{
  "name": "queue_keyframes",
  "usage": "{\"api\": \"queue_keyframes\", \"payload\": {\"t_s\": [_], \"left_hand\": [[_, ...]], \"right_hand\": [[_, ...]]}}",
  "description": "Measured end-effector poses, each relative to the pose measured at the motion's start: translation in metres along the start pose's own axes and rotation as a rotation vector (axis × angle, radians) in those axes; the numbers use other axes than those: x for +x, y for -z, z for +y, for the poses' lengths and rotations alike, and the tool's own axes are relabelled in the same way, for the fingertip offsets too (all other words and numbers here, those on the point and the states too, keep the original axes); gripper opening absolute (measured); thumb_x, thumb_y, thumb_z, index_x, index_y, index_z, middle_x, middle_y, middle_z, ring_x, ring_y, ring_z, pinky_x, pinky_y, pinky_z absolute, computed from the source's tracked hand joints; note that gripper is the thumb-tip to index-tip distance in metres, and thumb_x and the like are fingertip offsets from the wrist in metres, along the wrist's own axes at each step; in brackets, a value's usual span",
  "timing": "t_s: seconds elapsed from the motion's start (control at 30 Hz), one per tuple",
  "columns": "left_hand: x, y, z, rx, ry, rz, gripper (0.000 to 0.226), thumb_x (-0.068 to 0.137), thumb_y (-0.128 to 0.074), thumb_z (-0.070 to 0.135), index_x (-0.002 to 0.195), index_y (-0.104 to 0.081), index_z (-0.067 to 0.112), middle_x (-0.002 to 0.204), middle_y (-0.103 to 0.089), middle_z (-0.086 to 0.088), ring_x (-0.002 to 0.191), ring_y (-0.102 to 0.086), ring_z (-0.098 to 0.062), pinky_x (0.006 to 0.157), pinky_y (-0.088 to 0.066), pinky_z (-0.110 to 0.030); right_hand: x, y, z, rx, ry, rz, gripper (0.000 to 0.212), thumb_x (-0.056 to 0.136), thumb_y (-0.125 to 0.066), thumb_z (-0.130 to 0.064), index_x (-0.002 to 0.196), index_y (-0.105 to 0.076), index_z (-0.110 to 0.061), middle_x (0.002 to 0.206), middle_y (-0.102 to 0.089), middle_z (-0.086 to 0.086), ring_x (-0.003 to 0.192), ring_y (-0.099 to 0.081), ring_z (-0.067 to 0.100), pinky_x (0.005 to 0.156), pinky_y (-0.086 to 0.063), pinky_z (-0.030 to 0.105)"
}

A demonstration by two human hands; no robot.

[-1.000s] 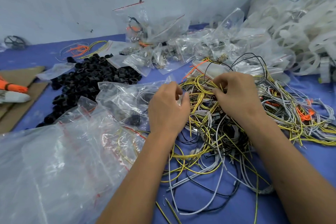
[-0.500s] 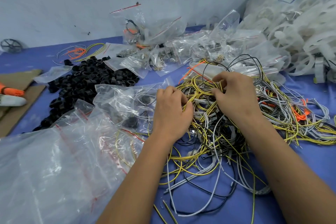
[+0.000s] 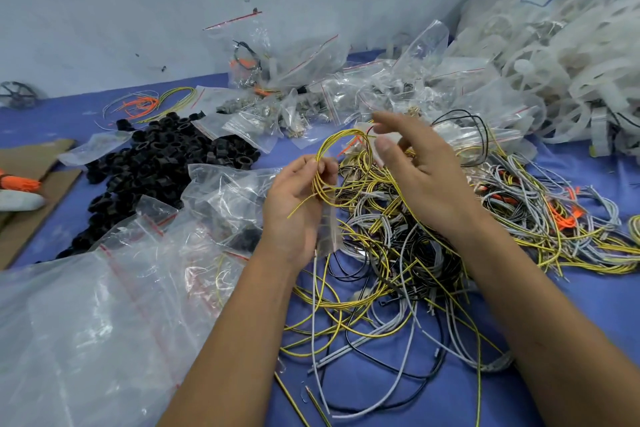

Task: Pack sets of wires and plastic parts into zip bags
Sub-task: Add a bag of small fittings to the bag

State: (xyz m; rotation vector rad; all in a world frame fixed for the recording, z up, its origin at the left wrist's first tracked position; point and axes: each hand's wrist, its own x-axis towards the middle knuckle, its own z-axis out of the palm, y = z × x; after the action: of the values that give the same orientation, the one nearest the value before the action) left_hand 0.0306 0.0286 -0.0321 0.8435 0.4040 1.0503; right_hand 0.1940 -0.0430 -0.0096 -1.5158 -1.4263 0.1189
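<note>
My left hand (image 3: 298,208) is raised over the blue table and pinches a looped yellow-green wire (image 3: 341,156), with a small clear zip bag (image 3: 327,232) hanging under its palm. Just right of the loop, my right hand (image 3: 422,173) hovers with its fingers spread and blurred, holding nothing that I can see. Below both hands lies a tangled heap of yellow, grey and black wires (image 3: 398,253). A pile of black plastic rings (image 3: 152,163) sits to the left. Empty zip bags (image 3: 104,305) are heaped at the lower left.
Filled zip bags (image 3: 311,104) crowd the back by the grey wall. A big sack of white plastic parts (image 3: 571,62) fills the right rear. Cardboard (image 3: 31,198) with an orange-tipped tool lies at the far left. A small wire bundle (image 3: 149,104) rests behind the rings.
Both hands have lifted off the wire heap. The left hand has pulled a yellow-green wire up into a loop, and the right hand has opened and risen beside it.
</note>
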Motion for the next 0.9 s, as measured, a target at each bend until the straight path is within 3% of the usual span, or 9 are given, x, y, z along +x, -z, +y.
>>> {"api": "queue_keyframes", "payload": {"t_s": [0.13,0.23,0.33,0.4,0.47,0.57,0.63,0.77,0.9], "left_hand": [[-0.002,0.004,0.002,-0.034,0.060,-0.052,0.011,0.089,-0.053,0.014,0.085,-0.054,0.003,0.091,-0.057,-0.015,0.090,-0.057,-0.022,0.096,-0.045,-0.031],[-0.001,0.007,0.002,0.009,0.090,-0.044,0.014,0.087,-0.055,0.017,0.084,-0.053,0.004,0.091,-0.059,-0.014,0.085,-0.055,-0.022,0.088,-0.044,-0.032],[0.000,0.006,0.002,-0.012,0.100,0.027,0.017,0.087,-0.057,0.021,0.083,-0.057,0.005,0.086,-0.062,-0.011,0.079,-0.056,-0.021,0.081,-0.044,-0.031],[0.002,0.004,0.000,-0.010,0.078,0.153,0.022,0.095,-0.055,0.024,0.080,-0.057,0.009,0.080,-0.061,-0.010,0.070,-0.055,-0.018,0.069,-0.042,-0.030],[0.005,0.007,-0.004,0.233,-0.067,0.350,0.028,0.104,-0.052,0.021,0.077,-0.054,0.013,0.071,-0.058,-0.005,0.061,-0.048,-0.016,0.058,-0.036,-0.032],[0.007,0.014,-0.007,0.737,-0.338,0.573,0.032,0.099,-0.064,0.019,0.070,-0.050,0.019,0.065,-0.051,0.003,0.059,-0.043,-0.010,0.061,-0.038,-0.029],[0.004,0.013,-0.009,0.915,-0.415,0.541,0.034,0.092,-0.072,0.029,0.069,-0.049,0.020,0.063,-0.051,0.008,0.055,-0.044,-0.003,0.059,-0.039,-0.022],[-0.002,0.007,-0.019,1.339,-0.354,0.385,0.044,0.078,-0.079,0.055,0.079,-0.051,0.021,0.070,-0.058,0.006,0.065,-0.055,-0.013,0.060,-0.045,-0.031],[-0.003,0.007,-0.020,1.496,-0.317,0.367,0.023,0.083,-0.073,0.038,0.078,-0.058,0.021,0.072,-0.062,0.008,0.072,-0.060,-0.018,0.068,-0.051,-0.036]], "right_hand": [[-0.002,-0.005,0.003,0.053,-0.040,-0.096,0.041,0.104,-0.060,-0.023,0.144,-0.058,-0.021,0.127,-0.067,-0.004,0.106,-0.058,0.021,0.096,-0.048,0.032],[0.000,-0.002,0.007,0.175,-0.074,-0.056,0.022,0.098,-0.068,-0.013,0.119,-0.076,-0.012,0.105,-0.075,0.003,0.094,-0.065,0.030,0.087,-0.053,0.044],[0.000,0.000,0.007,0.212,-0.055,-0.019,0.012,0.093,-0.074,-0.009,0.102,-0.081,-0.012,0.089,-0.076,0.003,0.082,-0.066,0.027,0.074,-0.053,0.037],[0.000,0.000,0.007,0.210,-0.053,0.048,0.010,0.092,-0.075,-0.011,0.099,-0.081,-0.015,0.080,-0.074,-0.002,0.069,-0.062,0.009,0.064,-0.046,0.023],[0.001,0.002,0.008,0.187,-0.075,0.150,0.009,0.093,-0.075,-0.014,0.100,-0.080,-0.018,0.079,-0.074,-0.008,0.067,-0.061,-0.001,0.064,-0.044,0.014],[0.004,0.010,0.012,0.178,-0.116,0.321,0.006,0.095,-0.072,-0.022,0.096,-0.078,-0.024,0.076,-0.073,-0.008,0.066,-0.067,0.004,0.062,-0.049,0.017],[0.005,0.014,0.014,0.198,-0.160,0.412,0.008,0.095,-0.071,-0.025,0.090,-0.077,-0.027,0.071,-0.072,-0.008,0.060,-0.065,0.002,0.058,-0.050,0.020],[0.006,0.016,0.018,0.222,-0.264,0.469,0.015,0.093,-0.071,-0.024,0.079,-0.076,-0.028,0.065,-0.069,-0.007,0.047,-0.061,0.008,0.049,-0.050,0.030],[0.007,0.016,0.021,0.197,-0.275,0.448,0.010,0.091,-0.072,-0.021,0.083,-0.077,-0.023,0.065,-0.071,-0.004,0.047,-0.063,0.010,0.051,-0.049,0.029]]}}
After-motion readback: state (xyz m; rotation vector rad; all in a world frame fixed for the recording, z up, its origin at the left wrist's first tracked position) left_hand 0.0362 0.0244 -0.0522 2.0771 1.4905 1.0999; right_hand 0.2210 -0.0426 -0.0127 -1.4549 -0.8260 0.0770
